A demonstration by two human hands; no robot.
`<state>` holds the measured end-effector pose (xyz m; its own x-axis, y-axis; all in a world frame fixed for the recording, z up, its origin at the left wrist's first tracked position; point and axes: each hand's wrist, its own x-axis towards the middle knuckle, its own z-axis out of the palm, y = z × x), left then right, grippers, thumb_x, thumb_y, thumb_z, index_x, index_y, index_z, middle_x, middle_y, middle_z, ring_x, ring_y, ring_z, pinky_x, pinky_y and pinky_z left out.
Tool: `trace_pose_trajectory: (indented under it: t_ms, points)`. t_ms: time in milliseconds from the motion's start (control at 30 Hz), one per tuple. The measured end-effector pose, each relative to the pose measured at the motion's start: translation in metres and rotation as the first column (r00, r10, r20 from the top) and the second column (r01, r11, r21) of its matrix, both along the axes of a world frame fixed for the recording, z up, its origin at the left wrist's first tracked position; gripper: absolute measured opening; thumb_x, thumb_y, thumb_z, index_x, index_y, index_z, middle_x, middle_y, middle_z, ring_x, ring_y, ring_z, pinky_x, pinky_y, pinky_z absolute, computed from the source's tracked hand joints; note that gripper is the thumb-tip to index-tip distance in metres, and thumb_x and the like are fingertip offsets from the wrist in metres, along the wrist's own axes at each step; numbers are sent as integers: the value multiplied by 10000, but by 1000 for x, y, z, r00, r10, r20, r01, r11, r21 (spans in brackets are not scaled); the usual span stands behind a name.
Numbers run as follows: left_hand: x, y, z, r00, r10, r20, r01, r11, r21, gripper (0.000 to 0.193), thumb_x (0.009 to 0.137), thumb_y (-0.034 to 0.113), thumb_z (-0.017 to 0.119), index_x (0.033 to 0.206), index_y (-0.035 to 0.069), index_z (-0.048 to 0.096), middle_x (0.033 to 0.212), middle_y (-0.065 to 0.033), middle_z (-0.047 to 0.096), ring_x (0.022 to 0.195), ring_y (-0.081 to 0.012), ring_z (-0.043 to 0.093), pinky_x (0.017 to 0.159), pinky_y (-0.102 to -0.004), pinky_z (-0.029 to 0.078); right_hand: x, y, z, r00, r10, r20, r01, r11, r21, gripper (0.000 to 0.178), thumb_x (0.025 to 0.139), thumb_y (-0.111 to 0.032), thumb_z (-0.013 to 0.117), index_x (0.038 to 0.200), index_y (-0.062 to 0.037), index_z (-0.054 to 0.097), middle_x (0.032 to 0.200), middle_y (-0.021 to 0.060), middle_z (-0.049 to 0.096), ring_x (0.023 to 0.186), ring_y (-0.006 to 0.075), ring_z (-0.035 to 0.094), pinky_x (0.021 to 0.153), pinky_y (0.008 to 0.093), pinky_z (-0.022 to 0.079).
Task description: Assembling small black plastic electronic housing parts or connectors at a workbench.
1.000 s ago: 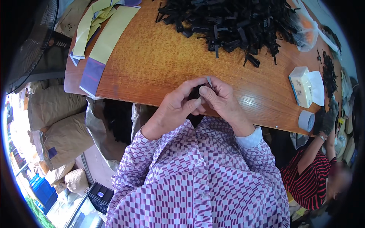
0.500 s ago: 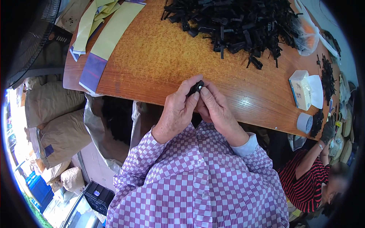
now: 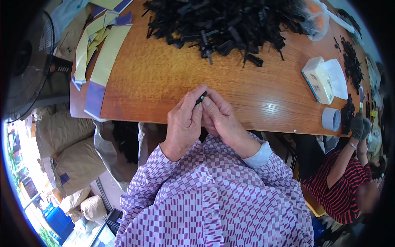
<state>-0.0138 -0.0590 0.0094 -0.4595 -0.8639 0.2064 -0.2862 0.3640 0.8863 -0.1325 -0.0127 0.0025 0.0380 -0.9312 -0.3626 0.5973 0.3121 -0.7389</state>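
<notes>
Between my two hands, just over the table's near edge, is a small black plastic part (image 3: 201, 98). My left hand (image 3: 182, 119) pinches it from the left, its fingers wrapped round. From the right, my right hand (image 3: 219, 114) presses its thumb and fingers against the same part. Most of the part is hidden by my fingers; a pale spot shows on it. Farther back on the wooden table (image 3: 135, 82) lies a large heap of similar black plastic parts (image 3: 230, 29), apart from my hands.
Yellow and purple paper strips (image 3: 108, 57) lie at the left. On the right are a tissue pack (image 3: 319, 80), a tape roll (image 3: 330, 119) and more black parts (image 3: 350, 61). A gloved co-worker (image 3: 339, 181) sits there. A fan (image 3: 31, 61), sacks (image 3: 78, 164) and an open bag (image 3: 108, 152) are left.
My view has shifted, so the table and heap sit differently in the picture. Both hands stay together on the black part. The co-worker's gloved hands have moved closer together.
</notes>
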Motion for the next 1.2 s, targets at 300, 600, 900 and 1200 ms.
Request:
trace_pose_trajectory:
  t_ms: [300, 600, 900, 1200]
  points:
    - [-18, 2, -2, 990, -118, -73, 134, 947, 291, 326, 933, 19, 474, 1256, 64, 468, 1035, -141, 628, 918, -234, 651, 726, -295, 521, -61, -7, -21, 841, -34, -539, -115, 964, -240, 295, 959, -215, 514, 1232, -107, 479, 599, -38, 474, 450, 90, 437, 399, 262, 332]
    - [-1, -7, -6, 787, 344, -512, 440, 267, 857, 180, 982, 230, 463, 1075, 87, 520, 926, -101, 596, 800, -201, 626, 675, -246, 498, -140, -25, -10, -429, -65, -901, -3, 998, -70, 251, 881, -263, 582, 1075, -111, 533, 675, 137, 630, 621, 356, 622, 543, 449, 473]
    - [2, -11, -16, 801, 354, -483, 434, 211, 876, 309, 973, 360, 467, 993, 60, 534, 853, -102, 566, 598, -125, 476, 503, -220, 377, -92, -12, 11, 306, -17, -952, -299, 947, -113, 243, 835, -65, 624, 1058, -30, 532, 815, 178, 630, 733, 313, 646, 625, 356, 482]
    - [25, -19, -14, 681, 306, -665, 679, 78, 730, 529, 943, 436, 488, 1279, 29, 448, 924, -134, 583, 524, -70, 406, 444, -172, 321, -53, -23, 27, 339, 96, -936, -578, 806, -127, 333, 811, -3, 591, 1137, -53, 549, 987, 150, 653, 886, 296, 662, 709, 348, 523]
